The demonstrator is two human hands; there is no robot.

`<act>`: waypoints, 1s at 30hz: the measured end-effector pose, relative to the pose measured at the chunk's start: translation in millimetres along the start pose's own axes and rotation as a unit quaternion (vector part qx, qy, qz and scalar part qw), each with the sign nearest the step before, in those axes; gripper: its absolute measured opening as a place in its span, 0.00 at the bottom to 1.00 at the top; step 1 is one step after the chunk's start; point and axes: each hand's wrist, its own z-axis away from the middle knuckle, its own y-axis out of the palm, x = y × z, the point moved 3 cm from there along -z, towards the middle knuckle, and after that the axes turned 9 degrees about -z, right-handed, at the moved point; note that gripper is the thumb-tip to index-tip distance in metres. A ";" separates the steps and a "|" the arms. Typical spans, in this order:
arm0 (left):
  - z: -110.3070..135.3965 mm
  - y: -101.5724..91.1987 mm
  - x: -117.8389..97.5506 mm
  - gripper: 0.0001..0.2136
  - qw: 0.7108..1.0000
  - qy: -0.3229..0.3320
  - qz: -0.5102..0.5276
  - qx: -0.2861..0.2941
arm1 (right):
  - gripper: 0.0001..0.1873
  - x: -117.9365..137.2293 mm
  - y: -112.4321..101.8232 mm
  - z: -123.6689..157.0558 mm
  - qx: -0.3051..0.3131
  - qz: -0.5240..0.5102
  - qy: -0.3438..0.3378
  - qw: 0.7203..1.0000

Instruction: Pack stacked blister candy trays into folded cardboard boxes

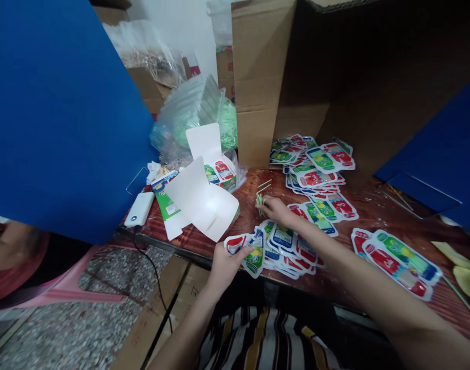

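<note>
My left hand (227,263) is closed on flat, printed bottle-shaped packets (255,259), red on one side and green with yellow on the other. The fingers of my right hand (275,209) pinch a small bunch of thin green sticks (259,201) just above the table, and a couple more sticks (264,185) lie loose beyond it. Between my forearms rests a spread pile of similar packets (286,252). A white cardboard box (211,205) with raised flaps stands left of my right hand.
More packets (323,177) are heaped by a large brown carton (258,77) at the back. Several others (396,262) lie to the right. A white power bank (139,209) with a cable sits at the table's left edge. Blue panels (57,113) flank the table; a person's arm (11,246) shows at left.
</note>
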 end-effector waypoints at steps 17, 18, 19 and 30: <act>4.9 -16.9 -17.9 0.13 0.999 0.004 0.029 -0.033 | 0.14 124.4 -26.8 55.8 -0.129 -0.408 -0.019 0.904; 4.6 -17.6 -18.2 0.13 0.999 0.006 0.029 -0.036 | 0.15 126.5 -26.0 55.9 -0.117 -0.395 -0.026 0.911; 4.2 -18.2 -18.2 0.12 0.999 0.009 0.029 -0.040 | 0.15 128.0 -25.2 55.5 -0.104 -0.385 -0.031 0.917; 0.0 -17.5 -20.0 0.13 0.996 0.038 0.082 -0.019 | 0.14 133.1 -13.5 52.2 0.021 -0.413 0.011 0.911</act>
